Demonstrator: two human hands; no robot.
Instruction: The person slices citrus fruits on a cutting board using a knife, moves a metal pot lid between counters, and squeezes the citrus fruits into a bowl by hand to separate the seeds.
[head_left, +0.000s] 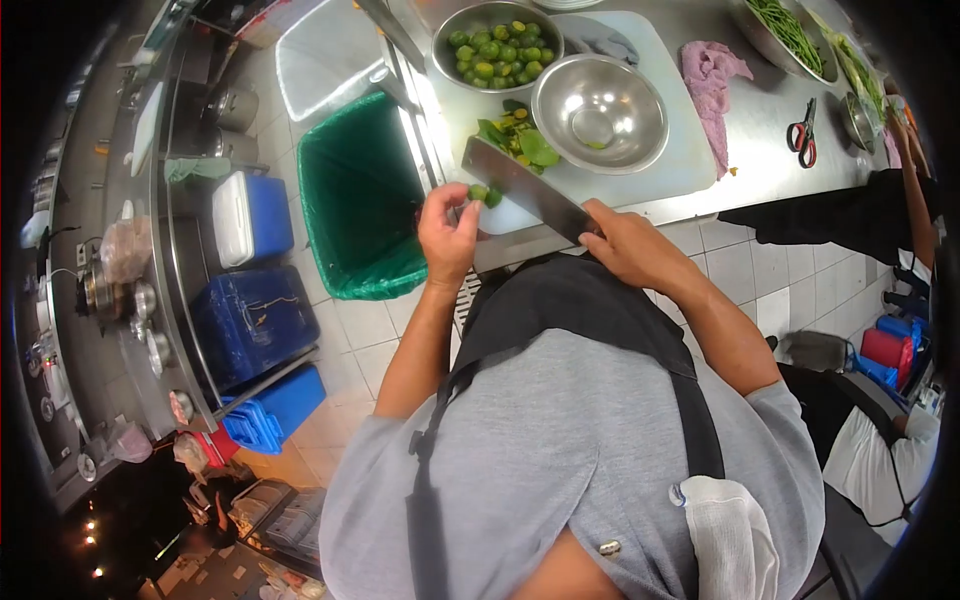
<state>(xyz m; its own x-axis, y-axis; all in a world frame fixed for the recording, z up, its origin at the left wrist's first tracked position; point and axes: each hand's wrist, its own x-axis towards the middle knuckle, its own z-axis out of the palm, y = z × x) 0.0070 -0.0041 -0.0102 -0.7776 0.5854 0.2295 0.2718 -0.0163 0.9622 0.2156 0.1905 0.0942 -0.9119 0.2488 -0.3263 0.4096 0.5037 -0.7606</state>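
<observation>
The left hand (pixel 448 235) is pinching a small round green citrus fruit (pixel 478 191) at the white board (pixel 675 165); the right hand (pixel 625 245) is gripping a broad steel knife (pixel 530 190), apparently trimming. Cutting is likely needing a steady pinch.

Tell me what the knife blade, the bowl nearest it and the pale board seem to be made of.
Knife blade: probably steel, fairly dull, judging by its flat grey metallic face.
Bowl: looks like stainless steel, polished, with bright highlights inside; aluminium can't be ruled out.
Board: likely plastic with a smooth finish, as its pale, even surface shows no wood grain.
</observation>
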